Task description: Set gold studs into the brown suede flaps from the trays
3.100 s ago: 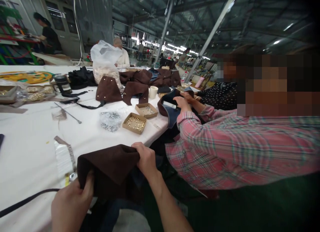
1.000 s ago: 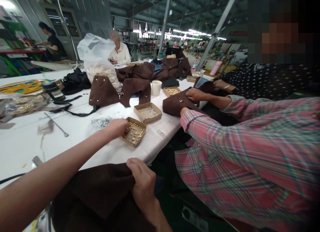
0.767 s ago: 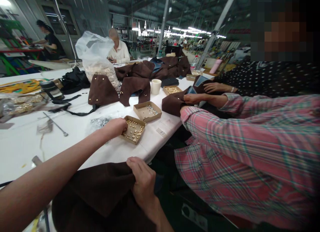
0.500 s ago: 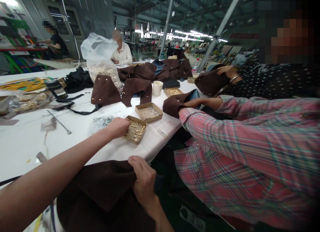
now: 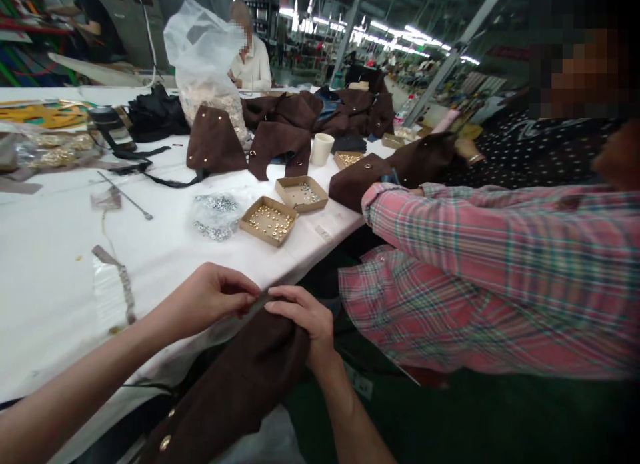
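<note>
My right hand [image 5: 307,317] grips the top edge of a dark brown fabric piece [image 5: 235,384], which hangs at the table's near edge with gold eyelets at its lower end. My left hand [image 5: 215,294] is closed in a pinch at that same edge, its fingertips close to the right hand's. Whatever lies between the left fingertips is hidden. Beyond the hands, a small cardboard box [image 5: 257,236] holds loose gold-coloured metal fittings. A second cardboard box [image 5: 315,205] behind it contains silvery ones. Left of the boxes lies a clear plastic bag [image 5: 217,217] of silver fittings.
To my right sits a co-worker in a plaid shirt [image 5: 450,251], arms reaching onto the table over brown fabric. Brown pieces [image 5: 215,144], a cream cup [image 5: 321,149] and a large plastic sack [image 5: 200,57] stand farther back. A metal rod [image 5: 125,196] lies left.
My left hand has come back from the box of gold fittings to the fabric edge beside my right hand. The fabric has been turned, showing gold eyelets. The view has shifted.
</note>
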`<state>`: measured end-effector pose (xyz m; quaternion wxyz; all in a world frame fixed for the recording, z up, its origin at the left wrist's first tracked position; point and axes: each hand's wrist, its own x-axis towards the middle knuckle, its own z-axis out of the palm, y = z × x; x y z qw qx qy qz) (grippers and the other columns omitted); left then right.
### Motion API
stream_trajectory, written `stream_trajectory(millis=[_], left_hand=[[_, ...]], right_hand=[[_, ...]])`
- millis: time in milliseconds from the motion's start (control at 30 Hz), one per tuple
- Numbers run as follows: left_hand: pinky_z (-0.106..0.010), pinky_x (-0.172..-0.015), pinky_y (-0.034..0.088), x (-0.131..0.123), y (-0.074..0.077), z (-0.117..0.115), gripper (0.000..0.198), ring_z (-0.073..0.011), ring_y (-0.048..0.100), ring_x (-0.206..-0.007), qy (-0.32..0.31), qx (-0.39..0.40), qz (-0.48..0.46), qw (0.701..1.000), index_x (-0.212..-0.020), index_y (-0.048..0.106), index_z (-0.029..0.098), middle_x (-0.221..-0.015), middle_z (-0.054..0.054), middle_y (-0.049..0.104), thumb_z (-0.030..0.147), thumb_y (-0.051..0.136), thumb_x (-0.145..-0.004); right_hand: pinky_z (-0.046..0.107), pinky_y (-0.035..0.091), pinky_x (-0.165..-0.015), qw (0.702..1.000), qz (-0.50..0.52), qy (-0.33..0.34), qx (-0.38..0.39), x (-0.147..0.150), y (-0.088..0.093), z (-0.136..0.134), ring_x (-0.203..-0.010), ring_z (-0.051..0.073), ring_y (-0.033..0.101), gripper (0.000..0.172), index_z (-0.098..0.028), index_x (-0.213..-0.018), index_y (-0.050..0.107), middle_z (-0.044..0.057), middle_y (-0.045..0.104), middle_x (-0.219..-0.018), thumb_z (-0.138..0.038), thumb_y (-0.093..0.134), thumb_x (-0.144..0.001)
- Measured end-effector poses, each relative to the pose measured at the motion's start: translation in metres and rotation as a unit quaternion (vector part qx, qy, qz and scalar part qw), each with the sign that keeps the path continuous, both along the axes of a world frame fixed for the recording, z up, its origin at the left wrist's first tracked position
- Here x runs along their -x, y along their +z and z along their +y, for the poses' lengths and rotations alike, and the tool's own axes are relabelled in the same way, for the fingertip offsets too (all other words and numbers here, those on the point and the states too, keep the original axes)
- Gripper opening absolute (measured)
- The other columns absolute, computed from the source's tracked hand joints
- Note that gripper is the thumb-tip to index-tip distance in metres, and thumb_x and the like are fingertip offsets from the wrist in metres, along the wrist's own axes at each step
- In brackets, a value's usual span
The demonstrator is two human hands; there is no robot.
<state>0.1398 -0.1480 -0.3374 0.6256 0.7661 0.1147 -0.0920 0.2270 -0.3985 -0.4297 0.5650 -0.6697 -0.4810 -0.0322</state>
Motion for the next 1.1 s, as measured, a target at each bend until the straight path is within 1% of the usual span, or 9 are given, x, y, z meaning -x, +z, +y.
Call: stream_trajectory(millis=[67, 167, 267, 433, 567, 667, 933, 1000, 1100], left_hand=[[-0.032, -0.080, 0.066, 0.021, -0.014, -0.013, 0.033, -0.0255, 0.081, -0.086, 0.042, 0.030, -0.019, 0.998, -0.107, 0.094, 0.021, -0.096, -0.007, 0.089, 0.045, 0.089, -0.086], [-0.039, -0.094, 0.069, 0.046, -0.024, -0.033, 0.043, -0.0317, 0.084, -0.103, 0.103, 0.039, -0.033, 0.993, -0.117, 0.094, 0.022, -0.111, -0.008, 0.091, 0.053, 0.091, -0.087], [-0.039, -0.100, 0.068, 0.065, -0.025, -0.046, 0.038, -0.0328, 0.085, -0.107, 0.139, 0.020, -0.039, 0.989, -0.112, 0.095, 0.025, -0.113, -0.006, 0.091, 0.055, 0.087, -0.090], [-0.034, -0.098, 0.066, 0.088, -0.017, -0.049, 0.026, -0.0282, 0.085, -0.104, 0.144, 0.004, -0.053, 0.988, -0.107, 0.096, 0.033, -0.110, 0.001, 0.091, 0.050, 0.080, -0.097], [-0.030, -0.100, 0.063, 0.096, -0.010, -0.045, 0.021, -0.0238, 0.084, -0.105, 0.122, -0.011, -0.086, 0.989, -0.109, 0.095, 0.036, -0.112, 0.004, 0.091, 0.042, 0.076, -0.102], [-0.028, -0.099, 0.061, 0.099, -0.009, -0.043, 0.021, -0.0220, 0.083, -0.106, 0.101, 0.005, -0.103, 0.990, -0.111, 0.094, 0.036, -0.113, 0.004, 0.090, 0.040, 0.075, -0.104], [-0.031, -0.102, 0.062, 0.099, -0.025, -0.043, 0.021, -0.0269, 0.083, -0.111, 0.137, 0.073, -0.081, 0.984, -0.112, 0.094, 0.034, -0.115, 0.002, 0.091, 0.046, 0.083, -0.099], [-0.031, -0.101, 0.062, 0.098, -0.025, -0.042, 0.020, -0.0263, 0.083, -0.108, 0.131, 0.068, -0.089, 0.985, -0.111, 0.095, 0.033, -0.112, 0.001, 0.091, 0.043, 0.082, -0.100], [-0.031, -0.101, 0.062, 0.099, -0.018, -0.042, 0.019, -0.0249, 0.083, -0.106, 0.109, 0.053, -0.110, 0.987, -0.110, 0.094, 0.032, -0.111, 0.001, 0.090, 0.039, 0.078, -0.102]], right_hand=[[0.035, 0.067, -0.108, 1.000, -0.001, 0.021, -0.006, 0.013, 0.007, -0.004, -0.127, 0.022, 0.081, 0.033, -0.034, -0.141, 0.083, 0.006, 0.081, -0.141, -0.020, 0.068, -0.115], [0.035, 0.068, -0.108, 1.000, -0.012, 0.015, -0.017, 0.031, 0.011, -0.005, -0.125, 0.022, 0.081, 0.035, -0.032, -0.143, 0.080, 0.007, 0.083, -0.137, -0.017, 0.065, -0.115], [0.037, 0.068, -0.110, 0.999, -0.029, -0.001, -0.014, 0.043, 0.014, -0.006, -0.126, 0.022, 0.081, 0.036, -0.030, -0.143, 0.079, 0.008, 0.082, -0.137, -0.014, 0.063, -0.115], [0.040, 0.068, -0.109, 0.999, -0.042, -0.018, 0.011, 0.054, 0.026, -0.005, -0.127, 0.023, 0.080, 0.033, -0.028, -0.139, 0.079, 0.009, 0.082, -0.138, -0.015, 0.060, -0.116], [0.039, 0.068, -0.108, 0.998, -0.062, -0.023, 0.015, 0.060, 0.034, -0.004, -0.125, 0.023, 0.081, 0.031, -0.027, -0.136, 0.079, 0.009, 0.083, -0.135, -0.014, 0.059, -0.116], [0.040, 0.068, -0.109, 0.997, -0.071, -0.022, 0.023, 0.062, 0.036, -0.003, -0.126, 0.023, 0.081, 0.031, -0.027, -0.136, 0.078, 0.010, 0.082, -0.136, -0.014, 0.058, -0.116], [0.039, 0.069, -0.107, 0.994, -0.102, -0.017, 0.029, 0.063, 0.045, -0.002, -0.126, 0.023, 0.081, 0.035, -0.026, -0.138, 0.078, 0.010, 0.082, -0.136, -0.010, 0.060, -0.114], [0.039, 0.069, -0.107, 0.993, -0.112, -0.018, 0.031, 0.062, 0.045, -0.002, -0.126, 0.023, 0.081, 0.035, -0.026, -0.138, 0.078, 0.010, 0.082, -0.136, -0.009, 0.061, -0.113], [0.039, 0.070, -0.108, 0.991, -0.125, -0.018, 0.038, 0.062, 0.042, -0.003, -0.127, 0.023, 0.080, 0.034, -0.025, -0.136, 0.079, 0.010, 0.082, -0.136, -0.008, 0.062, -0.112]])
